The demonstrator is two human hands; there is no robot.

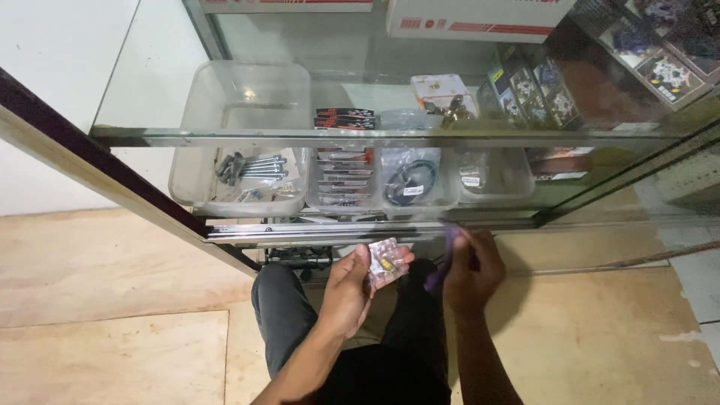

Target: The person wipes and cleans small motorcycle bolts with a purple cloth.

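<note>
Glass cabinet [420, 135] with clear tubs [240, 112] of bolts and small parts, plywood floor [112, 300] below, left hand [352, 289] gripping a small packet [386, 262] at knee height, right hand [472, 270] closed on a blurred purple item [446, 259] just beside it

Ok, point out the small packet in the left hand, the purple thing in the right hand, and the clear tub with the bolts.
small packet [386, 262], head view, middle of its clear face.
purple thing [448, 240], head view, blurred upper part.
clear tub [247, 82], head view, upper wall.
</note>
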